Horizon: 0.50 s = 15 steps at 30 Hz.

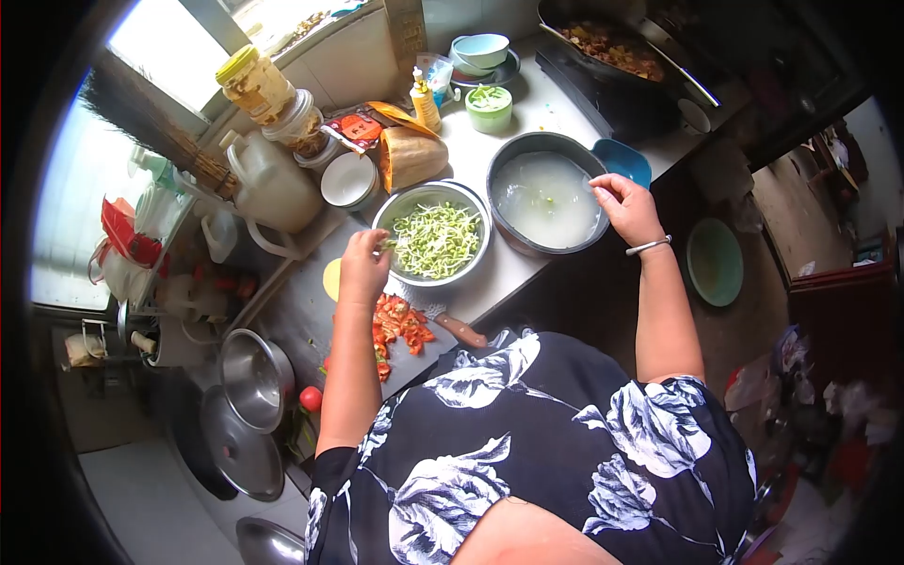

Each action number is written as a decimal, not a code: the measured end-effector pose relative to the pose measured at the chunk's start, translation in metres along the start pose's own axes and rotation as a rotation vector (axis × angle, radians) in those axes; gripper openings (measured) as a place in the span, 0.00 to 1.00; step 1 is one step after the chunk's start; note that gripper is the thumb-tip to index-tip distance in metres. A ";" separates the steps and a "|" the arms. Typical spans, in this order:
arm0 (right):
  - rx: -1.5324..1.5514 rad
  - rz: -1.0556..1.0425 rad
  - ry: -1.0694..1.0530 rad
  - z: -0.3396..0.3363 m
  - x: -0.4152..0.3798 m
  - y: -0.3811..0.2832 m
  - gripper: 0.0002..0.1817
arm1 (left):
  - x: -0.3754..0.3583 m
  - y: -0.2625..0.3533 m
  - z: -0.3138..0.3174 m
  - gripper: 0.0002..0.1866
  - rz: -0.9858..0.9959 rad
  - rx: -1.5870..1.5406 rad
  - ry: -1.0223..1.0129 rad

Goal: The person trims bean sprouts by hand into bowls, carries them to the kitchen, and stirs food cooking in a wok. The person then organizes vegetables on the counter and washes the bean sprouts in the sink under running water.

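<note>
My left hand (365,266) is closed in a pinch at the left rim of a metal bowl (482,235), with a few green sprouts at its fingertips. Bean sprouts (435,240) with green heads fill that bowl. Over the right rim of a dark round pot (495,209) is my right hand (629,209), its thumb and fingers pressed together; what they hold, if anything, is too small to make out. Cloudy whitish water (546,202) stands in the pot, with a few green bits floating in it.
Chopped red tomatoes or peppers (400,322) and a knife (460,330) lie on the board near my body. Behind the bowl are a cut pumpkin (414,158), stacked white bowls (348,181) and a green tub (489,111). A wok (603,47) holds food at the back right.
</note>
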State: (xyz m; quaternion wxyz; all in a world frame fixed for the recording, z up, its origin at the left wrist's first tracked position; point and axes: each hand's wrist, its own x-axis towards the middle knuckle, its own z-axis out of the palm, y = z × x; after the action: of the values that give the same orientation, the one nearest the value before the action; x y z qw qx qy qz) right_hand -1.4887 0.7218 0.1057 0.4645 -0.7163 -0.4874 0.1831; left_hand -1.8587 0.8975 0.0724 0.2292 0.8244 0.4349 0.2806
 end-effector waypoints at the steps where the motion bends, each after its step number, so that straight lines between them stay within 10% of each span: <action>1: -0.007 0.020 -0.007 -0.003 -0.003 0.008 0.08 | 0.001 0.006 0.009 0.15 -0.011 0.002 -0.023; 15: -0.049 -0.003 -0.042 -0.028 0.011 0.031 0.07 | -0.044 0.001 0.018 0.10 -0.121 0.123 0.019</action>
State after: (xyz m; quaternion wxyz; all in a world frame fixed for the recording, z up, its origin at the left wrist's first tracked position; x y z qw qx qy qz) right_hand -1.4476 0.7152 0.0958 0.4369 -0.7226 -0.5026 0.1854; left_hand -1.8669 0.8580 0.0483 0.1907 0.8064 0.5024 0.2469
